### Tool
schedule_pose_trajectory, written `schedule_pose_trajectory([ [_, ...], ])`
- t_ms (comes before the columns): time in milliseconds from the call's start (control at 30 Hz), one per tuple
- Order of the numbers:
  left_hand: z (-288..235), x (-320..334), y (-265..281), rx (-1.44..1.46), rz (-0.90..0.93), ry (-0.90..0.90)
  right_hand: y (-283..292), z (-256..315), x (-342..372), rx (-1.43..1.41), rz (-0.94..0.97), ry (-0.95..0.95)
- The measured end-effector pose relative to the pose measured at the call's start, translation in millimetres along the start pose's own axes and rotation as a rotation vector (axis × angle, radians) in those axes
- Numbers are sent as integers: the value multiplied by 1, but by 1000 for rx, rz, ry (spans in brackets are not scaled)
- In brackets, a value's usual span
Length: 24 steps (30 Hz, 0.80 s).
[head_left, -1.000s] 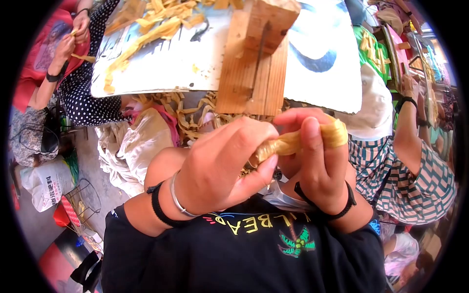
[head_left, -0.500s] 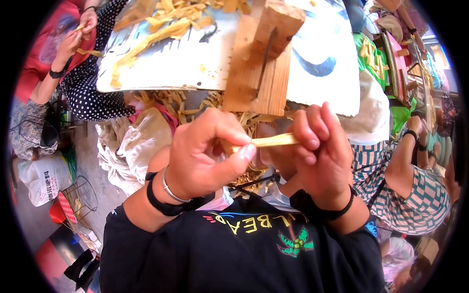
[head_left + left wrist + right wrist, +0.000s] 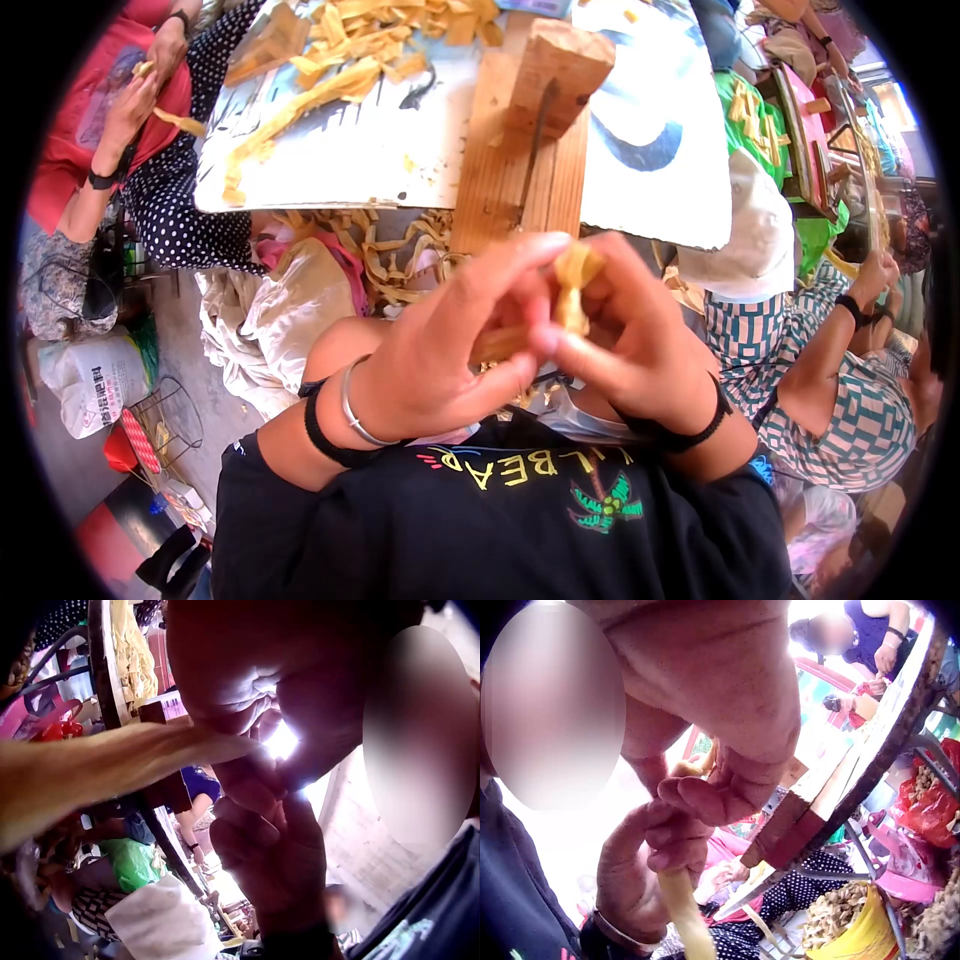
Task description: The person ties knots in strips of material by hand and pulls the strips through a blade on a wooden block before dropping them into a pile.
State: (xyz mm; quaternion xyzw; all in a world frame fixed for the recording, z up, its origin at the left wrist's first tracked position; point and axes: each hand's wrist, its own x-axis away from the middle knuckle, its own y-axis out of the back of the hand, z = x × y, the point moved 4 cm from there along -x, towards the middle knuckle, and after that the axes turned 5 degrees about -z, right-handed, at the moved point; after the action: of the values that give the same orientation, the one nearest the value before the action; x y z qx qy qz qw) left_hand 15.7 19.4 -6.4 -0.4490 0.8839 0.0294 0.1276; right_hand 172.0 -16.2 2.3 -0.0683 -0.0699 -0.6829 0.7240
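Observation:
A flat yellow strip (image 3: pixel 573 285) is bent and bunched between the two hands, close in front of the black shirt. My left hand (image 3: pixel 420 335), with a silver bracelet, holds part of the strip in its curled fingers. Fingertips of my right hand (image 3: pixel 645 325) pinch the bunched part, thumb near the left fingers. In the left wrist view a length of the strip (image 3: pixel 97 765) runs out sideways, large and near. From the left hand's fingers in the right wrist view, the strip (image 3: pixel 681 907) hangs down. Fingers hide much of the bend.
A wooden block stand (image 3: pixel 530 150) with a thin metal piece sits at the near edge of the white table (image 3: pixel 420 175). Loose yellow strips (image 3: pixel 360 50) are piled on the table. Another person's hands (image 3: pixel 130 100) work at the left; a patterned-clothed person (image 3: pixel 850 400) sits at right.
The strip was wrapped around the right fingers, then stretched straight between the hands. Now the hands are closer together and the strip is bunched between their fingertips.

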Motion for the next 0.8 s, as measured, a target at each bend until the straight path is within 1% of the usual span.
schedule_pose_trajectory([
  [33, 1, -2, 4, -127, -25, -14, 1, -1, -2, -15, -58, -6],
  [67, 0, -5, 12, -253, -51, -26, 4, 0, -6, -69, -144, 95],
  [100, -2, -10, 21, -379, -79, -37, 8, 3, -11, -111, -170, 98],
  [133, -13, -19, 29, -581, -57, -104, 12, 4, -18, -153, -194, 100],
  [167, -9, -22, 33, -565, -146, -96, 11, 3, -26, -173, -275, 132],
  [233, 1, -29, 39, -537, -284, -70, 10, -1, -41, -84, -351, 233],
  [267, 6, -34, 41, -525, -337, -55, 13, -4, -47, -38, -389, 284],
  [300, 11, -38, 42, -513, -391, -43, 17, -9, -51, 73, -416, 310],
  [400, 27, -49, 43, -502, -421, -63, 16, -14, -61, 121, -531, 386],
  [433, 27, -51, 42, -541, -402, -17, 15, -14, -63, 165, -533, 397],
  [533, 20, -57, 35, -788, -333, 33, 12, -16, -63, 304, -546, 415],
  [600, 25, -53, 37, -729, -379, 4, 15, -15, -63, 401, -577, 419],
  [633, 30, -49, 39, -680, -407, -20, 19, -20, -62, 281, -568, 407],
  [667, 31, -46, 41, -629, -435, -43, 19, -17, -57, 304, -492, 404],
  [700, 30, -42, 45, -460, -458, 11, 18, -14, -47, 328, -417, 394],
  [767, 27, -25, 51, -120, -487, 134, 14, 5, -26, 638, -219, 457],
  [800, 18, -22, 48, -46, -429, 101, 10, 10, -19, 652, -206, 510],
])
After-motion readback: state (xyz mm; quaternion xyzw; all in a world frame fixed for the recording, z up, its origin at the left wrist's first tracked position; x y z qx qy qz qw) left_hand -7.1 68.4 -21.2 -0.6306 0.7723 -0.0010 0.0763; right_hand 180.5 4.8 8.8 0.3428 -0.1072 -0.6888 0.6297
